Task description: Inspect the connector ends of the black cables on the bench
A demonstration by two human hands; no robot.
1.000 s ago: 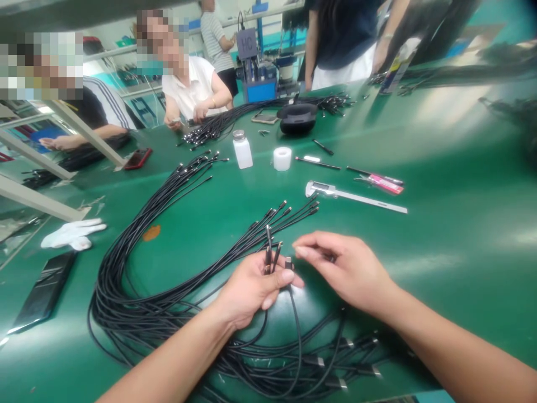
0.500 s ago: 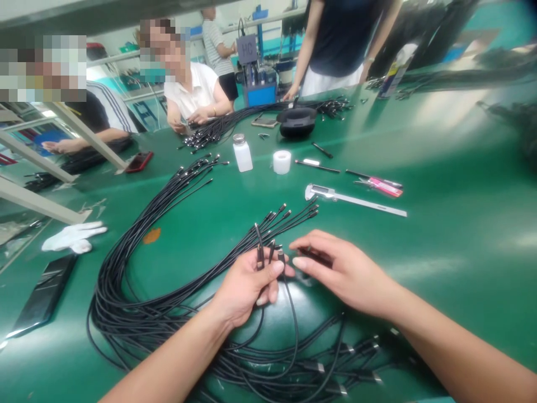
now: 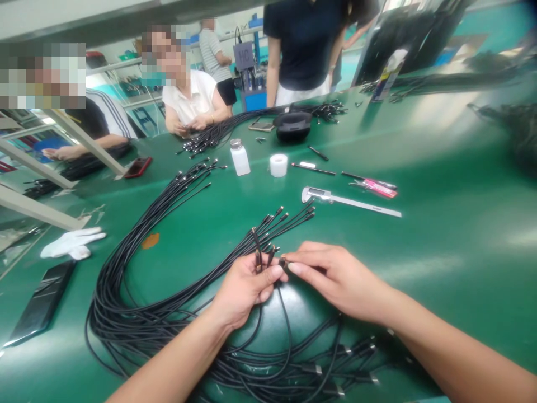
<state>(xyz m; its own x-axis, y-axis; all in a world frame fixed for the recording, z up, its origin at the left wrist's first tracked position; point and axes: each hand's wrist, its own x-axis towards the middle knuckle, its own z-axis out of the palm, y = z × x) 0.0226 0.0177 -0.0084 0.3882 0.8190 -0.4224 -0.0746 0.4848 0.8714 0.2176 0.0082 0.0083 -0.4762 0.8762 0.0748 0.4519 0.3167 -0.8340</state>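
Note:
Several black cable ends with metal plugs (image 3: 258,260) are gathered in my left hand (image 3: 247,282), which is closed around them. One cable connector (image 3: 282,262) sticks out past my left thumb. My right hand (image 3: 339,274) meets it from the right, thumb and forefinger pinched at its tip. Whether something dark also lies inside my right fingers is hidden. A thick bundle of black cables (image 3: 109,280) curves round on the left, some plug ends pointing up beyond my left hand. Other cable plugs (image 3: 331,369) lie below my hands on the green table (image 3: 440,268).
Beyond my hands lie a digital caliper (image 3: 352,203), a tape roll (image 3: 278,165), a white bottle (image 3: 240,158), pens and a pink-handled tool (image 3: 380,187). At left are a white glove (image 3: 73,243) and a black phone (image 3: 42,302). Co-workers are across the table, near another cable bundle (image 3: 235,123).
My right hand has moved left, its fingertips closing at the connector by my left thumb. The dark object seen between its fingers is now mostly hidden. A standing co-worker has drawn an arm back.

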